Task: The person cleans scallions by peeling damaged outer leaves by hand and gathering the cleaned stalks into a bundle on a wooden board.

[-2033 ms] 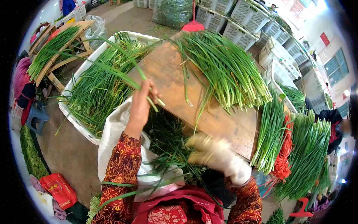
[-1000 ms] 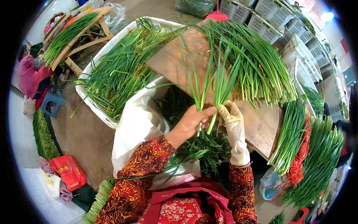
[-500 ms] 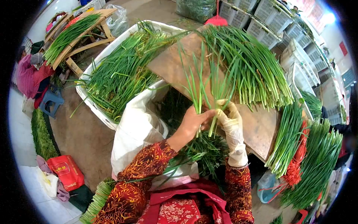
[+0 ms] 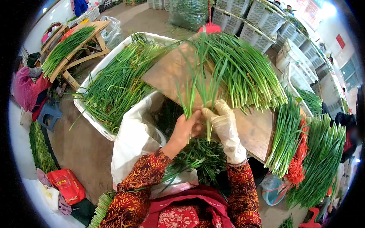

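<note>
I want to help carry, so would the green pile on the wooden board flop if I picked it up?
The green pile would probably droop: its leaves are long and thin. Its pale ends look straighter, so may feel stiffer. It might slide apart, since I see no tie around it.

The far edge of the counter is hidden beneath the large pile of greens. The left grip, its fingertips blurred, covers part of the stalks it holds. Lettering on the red bag is too small to read.
</note>
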The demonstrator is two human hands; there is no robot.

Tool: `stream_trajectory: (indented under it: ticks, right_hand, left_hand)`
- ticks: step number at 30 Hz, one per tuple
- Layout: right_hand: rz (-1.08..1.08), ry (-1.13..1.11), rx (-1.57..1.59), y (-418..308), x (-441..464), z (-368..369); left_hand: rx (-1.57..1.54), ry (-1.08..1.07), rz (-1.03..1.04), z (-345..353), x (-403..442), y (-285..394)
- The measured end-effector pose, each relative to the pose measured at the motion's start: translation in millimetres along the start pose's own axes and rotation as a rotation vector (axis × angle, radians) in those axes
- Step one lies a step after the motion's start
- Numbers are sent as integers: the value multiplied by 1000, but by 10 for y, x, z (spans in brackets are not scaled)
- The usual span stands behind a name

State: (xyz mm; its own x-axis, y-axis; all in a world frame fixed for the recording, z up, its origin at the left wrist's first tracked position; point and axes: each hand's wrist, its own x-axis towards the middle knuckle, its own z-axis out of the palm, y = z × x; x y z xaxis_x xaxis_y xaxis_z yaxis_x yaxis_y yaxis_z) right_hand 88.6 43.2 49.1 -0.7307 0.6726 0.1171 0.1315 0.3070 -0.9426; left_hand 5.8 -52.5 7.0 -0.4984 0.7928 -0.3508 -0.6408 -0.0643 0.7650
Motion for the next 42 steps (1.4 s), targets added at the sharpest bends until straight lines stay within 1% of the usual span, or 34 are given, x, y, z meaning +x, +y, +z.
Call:
stream_trajectory:
  ticks: [1,3,4,5,7,9,11,12,13,15,16,17,19,20,21,22,23,24,25,27,28,29,30,31,33,34,35,36,37,39,40,41,42]
  right_hand:
    - [-7,-55,72,9,-27,19]
    - [-86,-125,132,5,-61,59]
    - [-13,-136,169,-8,-75,48]
    - [-17,-135,168,-43,-94,30]
    - [189,-80,432,-116,-136,-5]
    - [157,-76,455,-43,-178,-11]
    - [38,-37,304,62,-200,-16]
    - [75,-51,416,-58,-243,-24]
    - [74,-53,451,42,-229,-26]
    - [-5,-89,353,36,-262,-69]
    - [-84,-101,329,19,-278,-84]
    - [15,-61,287,47,-313,-119]
    - [-153,-20,359,122,-358,-144]
    - [-75,-2,349,54,-413,-169]
    - [-72,-10,345,86,-431,-163]
    - [-185,12,261,133,-439,-153]
    - [-299,36,177,161,-456,-150]
    - [-315,46,186,164,-532,-130]
    - [-296,30,264,198,-596,-124]
    - [-448,18,87,307,-704,-128]
    - [-463,26,1,267,-807,-117]
    - [-446,-11,98,253,-905,-107]
    - [-437,-55,147,329,-1018,-106]
    - [-427,-98,195,405,-1132,-104]
    - [-8,-402,521,448,-1377,-37]
    - [369,-552,358,453,-1424,-7]
    - [189,-714,-114,488,-1414,-94]
    - [-47,-830,-572,523,-1401,-180]
    - [-13,-728,-550,331,-1180,-310]
    - [-47,-336,-662,132,-668,-430]
    - [-47,-142,-696,32,-415,-491]
    - [-45,56,-801,-147,-165,-465]
    - [-83,94,-962,-41,80,-517]
  left_hand:
    - [1,-4,3,-55,67,-46]
    - [-341,-207,-121,-110,135,-66]
    - [-289,-169,-148,-125,173,-60]
    - [-288,-171,-145,-133,182,-38]
    - [-246,-278,-184,-164,217,-18]
    - [-195,-283,-197,-101,184,38]
    - [-123,-241,-241,20,79,104]
    - [-58,-227,-245,59,64,151]
    - [-72,-215,-242,33,132,137]
    - [-18,-451,-171,-9,223,137]
    - [56,-324,-172,-2,227,107]
    - [72,-269,-106,48,198,117]
    - [172,-274,-10,10,241,124]
    - [162,-265,-9,26,220,164]
    - [213,-267,23,64,181,228]
    - [267,-274,55,86,171,277]
    - [265,-275,56,50,236,268]
    - [220,-278,75,-6,323,243]
    - [176,-280,92,-50,405,223]
    - [126,-256,81,-23,411,295]
    - [128,-248,100,-19,405,320]
    - [130,-240,120,-25,417,342]
    - [193,-281,117,-130,464,370]
    - [203,-98,193,-135,488,433]
    - [132,-16,365,-311,575,601]
    - [63,61,401,-340,617,666]
    - [-7,134,431,-358,662,719]
    - [-20,102,524,-457,764,717]
    - [-95,103,539,-402,687,768]
    - [-230,89,480,-326,640,695]
    - [-310,48,404,-286,578,633]
    - [-386,7,327,-249,514,569]
    - [-448,-44,272,-254,523,471]
